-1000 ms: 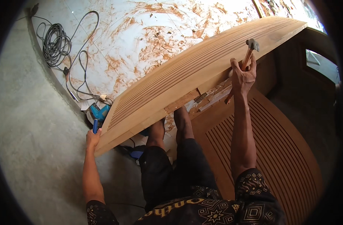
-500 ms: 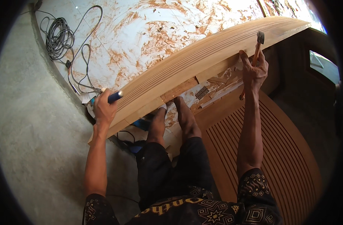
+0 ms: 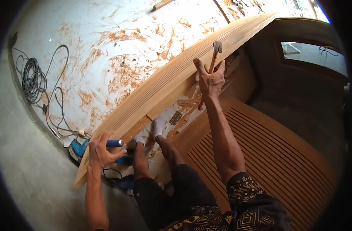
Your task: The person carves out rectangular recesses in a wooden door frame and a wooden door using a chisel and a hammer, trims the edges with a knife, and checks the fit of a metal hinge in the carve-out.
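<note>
A long, curved wooden panel (image 3: 156, 88) with grooves along its face stands slanting in front of me, from lower left to upper right. Near its lower left end is my left hand (image 3: 99, 152), resting on the panel's edge. That hand also holds a blue-handled tool (image 3: 113, 143) with a metal end cap, apparently a chisel; its blade is hidden. My right hand (image 3: 211, 81) is at the panel's near edge farther up, thumb and fingers partly spread. A hammer (image 3: 217, 47) with a wooden handle is held in this hand, its metal head up above the fingers.
A second slatted wooden panel (image 3: 256, 154) lies at the right. Behind the left hand are a blue power tool (image 3: 79, 147) and a coiled cable (image 3: 33, 82). Shavings (image 3: 122, 69) litter the white floor. A metal hinge (image 3: 176, 118) lies beyond my feet, near wood offcuts (image 3: 187, 102).
My view has swung to the right, so the floor and cable sit farther left. The upright panel appears steeper. Both hands remain at it with their tools.
</note>
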`<action>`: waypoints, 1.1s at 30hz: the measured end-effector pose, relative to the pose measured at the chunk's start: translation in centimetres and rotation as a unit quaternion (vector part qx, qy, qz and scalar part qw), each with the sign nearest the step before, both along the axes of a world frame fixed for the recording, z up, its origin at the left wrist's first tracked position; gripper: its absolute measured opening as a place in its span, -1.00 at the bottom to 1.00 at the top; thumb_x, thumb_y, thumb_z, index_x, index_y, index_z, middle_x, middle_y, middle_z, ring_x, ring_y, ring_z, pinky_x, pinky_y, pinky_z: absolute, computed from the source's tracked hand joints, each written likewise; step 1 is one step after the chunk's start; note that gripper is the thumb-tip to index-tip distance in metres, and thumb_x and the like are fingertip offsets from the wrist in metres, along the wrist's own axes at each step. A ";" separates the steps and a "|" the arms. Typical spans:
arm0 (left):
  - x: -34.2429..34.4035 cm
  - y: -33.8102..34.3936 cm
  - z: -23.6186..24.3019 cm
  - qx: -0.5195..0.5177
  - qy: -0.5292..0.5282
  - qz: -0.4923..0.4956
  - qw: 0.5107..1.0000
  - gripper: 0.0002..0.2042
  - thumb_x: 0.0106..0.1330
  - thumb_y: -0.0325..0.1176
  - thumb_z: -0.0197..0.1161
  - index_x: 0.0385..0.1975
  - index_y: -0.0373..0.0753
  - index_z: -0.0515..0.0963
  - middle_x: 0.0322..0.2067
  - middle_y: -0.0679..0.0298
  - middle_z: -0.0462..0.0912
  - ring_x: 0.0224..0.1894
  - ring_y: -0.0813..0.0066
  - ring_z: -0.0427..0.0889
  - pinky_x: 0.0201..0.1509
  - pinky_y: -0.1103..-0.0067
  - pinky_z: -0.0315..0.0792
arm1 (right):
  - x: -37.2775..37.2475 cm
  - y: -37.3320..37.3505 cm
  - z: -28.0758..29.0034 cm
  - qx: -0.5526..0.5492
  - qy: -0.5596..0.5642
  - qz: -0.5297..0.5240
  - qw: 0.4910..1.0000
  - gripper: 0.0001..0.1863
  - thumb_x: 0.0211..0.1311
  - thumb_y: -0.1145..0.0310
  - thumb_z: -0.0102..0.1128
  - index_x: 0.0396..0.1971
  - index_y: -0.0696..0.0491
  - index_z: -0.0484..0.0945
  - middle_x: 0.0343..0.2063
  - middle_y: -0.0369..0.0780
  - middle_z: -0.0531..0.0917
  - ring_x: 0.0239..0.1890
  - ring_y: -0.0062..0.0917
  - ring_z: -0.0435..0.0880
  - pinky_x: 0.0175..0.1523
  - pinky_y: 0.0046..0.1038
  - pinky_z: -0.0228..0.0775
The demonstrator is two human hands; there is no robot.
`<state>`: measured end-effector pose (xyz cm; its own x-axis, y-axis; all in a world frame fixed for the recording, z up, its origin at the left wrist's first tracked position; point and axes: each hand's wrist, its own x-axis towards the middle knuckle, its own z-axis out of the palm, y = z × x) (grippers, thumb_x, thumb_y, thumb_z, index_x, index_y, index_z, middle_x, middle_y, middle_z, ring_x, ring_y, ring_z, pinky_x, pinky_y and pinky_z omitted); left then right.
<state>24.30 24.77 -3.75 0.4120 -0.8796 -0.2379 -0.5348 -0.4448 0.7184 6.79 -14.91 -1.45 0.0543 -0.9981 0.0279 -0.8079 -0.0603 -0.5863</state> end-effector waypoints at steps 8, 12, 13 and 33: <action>0.3 0.7 -0.8 -0.089 0.062 -0.002 0.994 -0.43 -0.18 -0.34 0.64 -0.07 -0.28 0.63 -0.09 0.02 0.76 -0.03 -0.03 0.77 0.08 0.26 0.66 | 0.6 -1.2 -1.1 0.000 -0.148 0.018 0.989 -0.20 0.04 0.31 0.51 0.31 0.21 0.39 -0.04 -0.06 0.73 -0.01 -0.30 0.73 0.14 -0.33 0.57; 1.6 0.7 -0.3 -0.070 0.067 0.000 0.995 -0.45 -0.15 -0.35 0.63 -0.07 -0.31 0.65 -0.09 -0.04 0.78 -0.07 -0.06 0.79 0.05 0.26 0.68 | 2.7 -1.1 -0.5 0.016 -0.112 -0.003 0.994 -0.23 0.06 0.38 0.46 0.32 0.18 0.41 -0.04 -0.08 0.74 -0.02 -0.32 0.74 0.15 -0.35 0.57; 1.7 0.3 -0.3 -0.082 0.066 0.000 0.994 -0.48 -0.12 -0.34 0.63 -0.08 -0.32 0.67 -0.11 -0.04 0.78 -0.10 -0.06 0.79 0.01 0.26 0.69 | 2.7 -1.5 -0.4 0.013 -0.116 0.001 0.993 -0.24 0.06 0.39 0.45 0.32 0.18 0.41 -0.04 -0.08 0.74 -0.02 -0.33 0.74 0.15 -0.34 0.57; 2.6 1.9 0.0 -0.097 0.030 -0.023 0.995 -0.43 -0.22 -0.38 0.60 -0.08 -0.34 0.63 -0.21 -0.01 0.75 -0.21 -0.07 0.76 -0.04 0.21 0.66 | 4.4 -0.6 0.5 0.015 -0.173 0.027 0.984 0.19 -0.01 0.27 0.35 0.50 0.56 -0.15 -0.45 -0.05 0.72 -0.53 -0.45 0.69 -0.46 -0.46 0.63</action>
<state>26.90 26.68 -3.76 0.3607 -0.9288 -0.0852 -0.5045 -0.2711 0.8198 11.22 -15.53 -0.91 0.1003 -0.9947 0.0243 -0.5558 -0.0763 -0.8278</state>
